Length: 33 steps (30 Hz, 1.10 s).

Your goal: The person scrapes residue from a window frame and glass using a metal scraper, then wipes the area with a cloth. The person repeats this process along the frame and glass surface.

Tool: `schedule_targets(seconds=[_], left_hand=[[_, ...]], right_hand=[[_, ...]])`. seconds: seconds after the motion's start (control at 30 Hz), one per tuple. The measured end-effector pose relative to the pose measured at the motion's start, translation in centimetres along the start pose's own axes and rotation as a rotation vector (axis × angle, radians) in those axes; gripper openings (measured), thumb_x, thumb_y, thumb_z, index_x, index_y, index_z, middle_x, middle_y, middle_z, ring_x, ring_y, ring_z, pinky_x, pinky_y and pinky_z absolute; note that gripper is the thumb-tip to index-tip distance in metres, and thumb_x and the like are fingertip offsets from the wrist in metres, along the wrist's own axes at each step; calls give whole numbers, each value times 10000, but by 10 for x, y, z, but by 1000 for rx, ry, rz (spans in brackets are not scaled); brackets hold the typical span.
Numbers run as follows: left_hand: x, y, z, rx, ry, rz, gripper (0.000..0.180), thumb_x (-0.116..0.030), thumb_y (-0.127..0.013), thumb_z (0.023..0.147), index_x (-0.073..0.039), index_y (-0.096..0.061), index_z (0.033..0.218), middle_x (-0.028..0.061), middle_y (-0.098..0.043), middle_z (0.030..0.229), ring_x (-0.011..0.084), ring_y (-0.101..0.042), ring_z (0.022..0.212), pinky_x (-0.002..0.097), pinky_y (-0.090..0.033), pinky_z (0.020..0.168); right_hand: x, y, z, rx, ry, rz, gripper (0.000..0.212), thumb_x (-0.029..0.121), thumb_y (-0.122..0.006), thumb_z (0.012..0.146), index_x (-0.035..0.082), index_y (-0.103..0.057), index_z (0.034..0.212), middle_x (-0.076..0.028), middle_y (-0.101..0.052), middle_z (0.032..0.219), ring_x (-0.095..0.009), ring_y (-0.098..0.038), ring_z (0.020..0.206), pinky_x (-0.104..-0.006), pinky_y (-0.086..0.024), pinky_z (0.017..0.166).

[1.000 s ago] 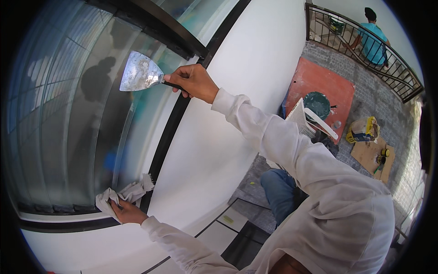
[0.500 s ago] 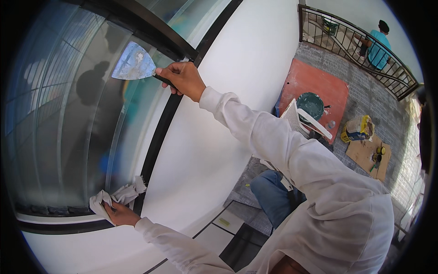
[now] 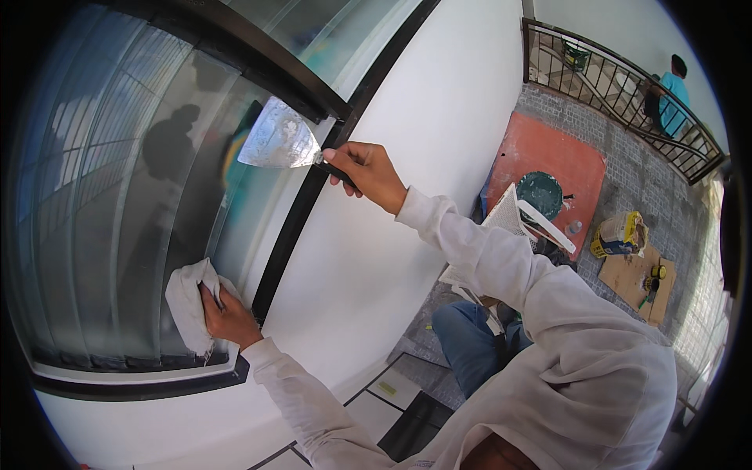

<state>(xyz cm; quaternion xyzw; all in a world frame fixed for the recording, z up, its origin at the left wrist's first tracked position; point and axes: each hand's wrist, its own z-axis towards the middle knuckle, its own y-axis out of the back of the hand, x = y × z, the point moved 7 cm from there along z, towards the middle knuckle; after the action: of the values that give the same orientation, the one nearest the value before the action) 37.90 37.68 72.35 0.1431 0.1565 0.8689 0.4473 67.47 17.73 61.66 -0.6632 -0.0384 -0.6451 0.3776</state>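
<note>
My right hand [image 3: 366, 174] grips a putty knife [image 3: 280, 137] by its dark handle. Its wide, smeared metal blade points left, in front of the glass near the dark window frame [image 3: 291, 223]. Lower down, my left hand [image 3: 230, 316] holds a crumpled whitish cloth [image 3: 190, 301] against the louvered glass window [image 3: 129, 243], close to its bottom right corner. The fingers are partly tucked into the cloth. Blurred dark and coloured reflections show in the glass.
Right of the window runs a white wall [image 3: 392, 149]. Below on the floor are a red mat [image 3: 525, 153] with a dark green basin [image 3: 540, 194], a whitish plastic chair [image 3: 544, 223], a yellow bag [image 3: 619, 235] and cardboard [image 3: 623, 278]. Beyond a metal railing [image 3: 619, 70], a person [image 3: 674, 98] wears light blue.
My right hand has moved right and down with the putty knife, away from the glass middle. My left hand has raised the cloth from the sill corner onto the pane.
</note>
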Motion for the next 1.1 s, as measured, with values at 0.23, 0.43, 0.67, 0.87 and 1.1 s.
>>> schedule_targets(seconds=[0.23, 0.43, 0.67, 0.87, 1.1], left_hand=[[-186, -104, 98, 51, -368, -189, 397, -144, -708, 876, -94, -672, 1269, 154, -658, 1266, 353, -626, 1143, 422, -473, 989], [-194, -107, 99, -33, -397, -84, 365, -196, -705, 889, -101, -680, 1240, 158, -663, 1217, 379, -612, 1126, 420, -461, 1001], [18, 7, 11, 36, -46, 121, 349, -179, -626, 968, 24, -622, 1252, 217, -626, 1268, 395, -598, 1136, 462, -443, 999], [99, 55, -34, -256, 418, 207, 446, -293, -542, 1033, 66, -496, 1295, 277, -612, 1219, 427, -634, 1041, 453, -515, 856], [-56, -44, 19, -35, -268, -68, 293, -106, -693, 883, 25, -652, 1142, 225, -701, 1026, 409, -676, 908, 444, -527, 817]], right_hand=[[-80, 129, -164, -185, -135, -23, 362, 357, -581, 1015, 42, -633, 846, -24, -618, 645, -53, -508, 471, -215, -376, 428], [-111, 132, -219, -124, -314, -134, 317, 299, -587, 1015, 24, -658, 875, -28, -633, 657, -48, -502, 476, -213, -377, 438], [-122, 153, -223, -110, -316, -185, 308, 288, -609, 1003, 14, -665, 875, -25, -635, 655, -49, -498, 471, -218, -378, 439], [-109, 196, -242, -246, -300, -211, 310, 288, -626, 992, 22, -650, 834, -30, -633, 642, -60, -499, 456, -225, -373, 430], [-106, 225, -274, -304, -321, -230, 307, 284, -627, 993, 10, -646, 857, -36, -641, 663, -63, -519, 493, -222, -384, 443]])
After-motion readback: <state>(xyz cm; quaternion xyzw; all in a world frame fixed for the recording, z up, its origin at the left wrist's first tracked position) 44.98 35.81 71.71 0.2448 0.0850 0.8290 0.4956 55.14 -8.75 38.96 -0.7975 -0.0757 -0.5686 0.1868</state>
